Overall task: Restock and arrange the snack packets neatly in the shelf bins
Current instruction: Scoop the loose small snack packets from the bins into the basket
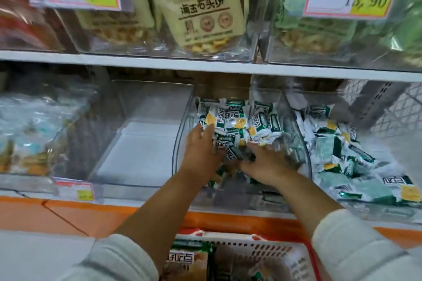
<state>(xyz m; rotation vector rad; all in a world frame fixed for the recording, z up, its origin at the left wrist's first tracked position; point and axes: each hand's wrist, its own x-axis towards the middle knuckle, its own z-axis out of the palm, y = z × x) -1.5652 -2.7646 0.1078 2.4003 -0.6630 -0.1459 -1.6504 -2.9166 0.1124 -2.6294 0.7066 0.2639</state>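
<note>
Sleeves [118, 258]: white, pushed up my forearms, lowest in view.
Basket [269, 248]: white lattice with a red rim, below my arms; a printed pack [182, 262] lies in it.
Left hand [201, 146]: inside the middle bin, palm down, fingers straight and spread flat on the packets; it closes on nothing.
Right hand [267, 162]: in the same bin, just beside my left, fingers curled down into the heap; whether it holds a packet I cannot tell.
Packets [235, 121]: small white-and-green sachets with yellow patches, heaped loosely in the middle bin, thicker toward the back.
Middle bin [180, 139]: clear plastic, on the lower shelf.
Left bin [146, 143]: clear, bare floor showing, touching the middle bin's side.
Right bin [356, 155]: more of the same packets, scattered.
Upper shelf [205, 65]: white board carrying clear bins of larger bags [203, 11].
Price tags [365, 0]: yellow, each ending in 90.
</note>
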